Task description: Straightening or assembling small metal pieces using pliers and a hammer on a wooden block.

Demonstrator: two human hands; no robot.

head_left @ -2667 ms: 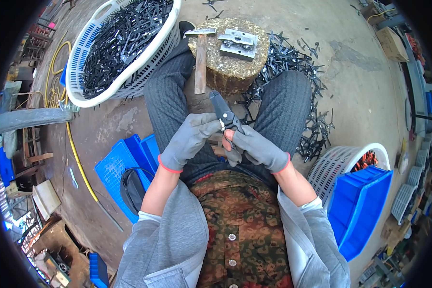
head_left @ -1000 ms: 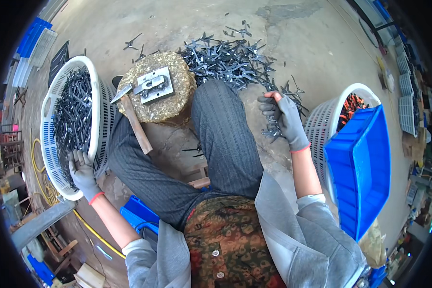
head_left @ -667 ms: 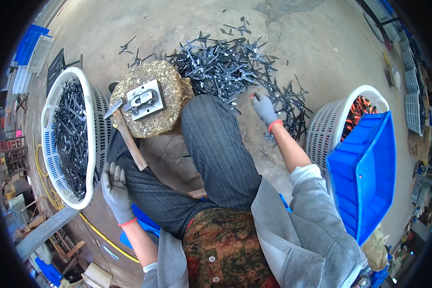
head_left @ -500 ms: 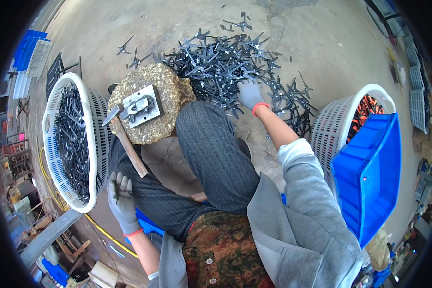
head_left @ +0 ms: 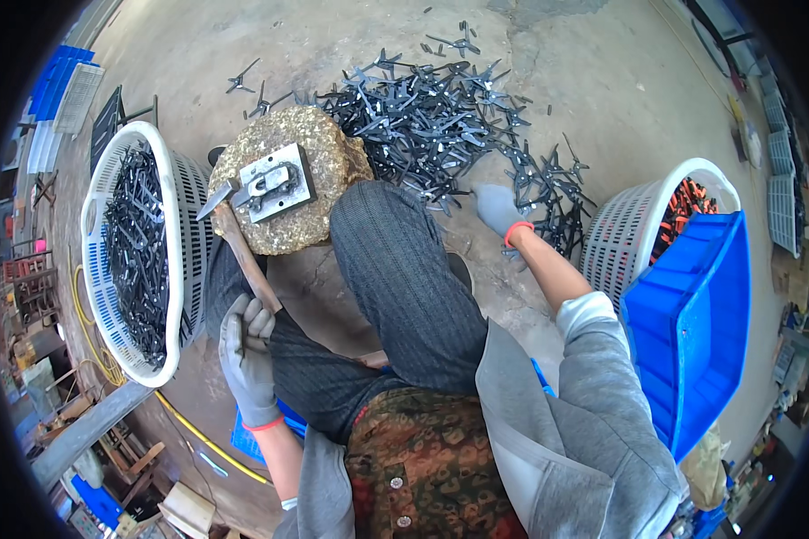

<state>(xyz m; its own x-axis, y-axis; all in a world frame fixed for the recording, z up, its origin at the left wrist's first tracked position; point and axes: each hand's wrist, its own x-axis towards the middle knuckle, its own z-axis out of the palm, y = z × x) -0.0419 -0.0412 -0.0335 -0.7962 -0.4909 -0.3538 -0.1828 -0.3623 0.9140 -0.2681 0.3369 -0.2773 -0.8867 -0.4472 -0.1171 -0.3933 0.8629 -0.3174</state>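
Observation:
My right hand (head_left: 502,212), in a grey glove with a red cuff, is closed at the near right edge of a pile of black plier-like metal pieces (head_left: 413,126). A thin dark bit shows by its fingertips; what it grips is unclear. My left hand (head_left: 250,364), gloved alike, rests by my left thigh with its fingers curled in, and their inside is hidden. Just beyond them ends the wooden handle of a hammer (head_left: 250,260), whose head leans at a round stone-like block (head_left: 337,166). On that block lies a metal plate fixture (head_left: 277,183).
A white basket (head_left: 176,269) full of black pieces stands at left. At right is another white basket (head_left: 616,229) with orange-and-black pieces, a blue bin (head_left: 692,332) leaning against it. Loose pieces (head_left: 262,101) lie on the concrete floor. A yellow hose (head_left: 202,436) runs at lower left.
My right hand has drawn back from the pile, toward me and to the right. My left hand has moved up and right, nearer the hammer's handle end. The view has shifted slightly.

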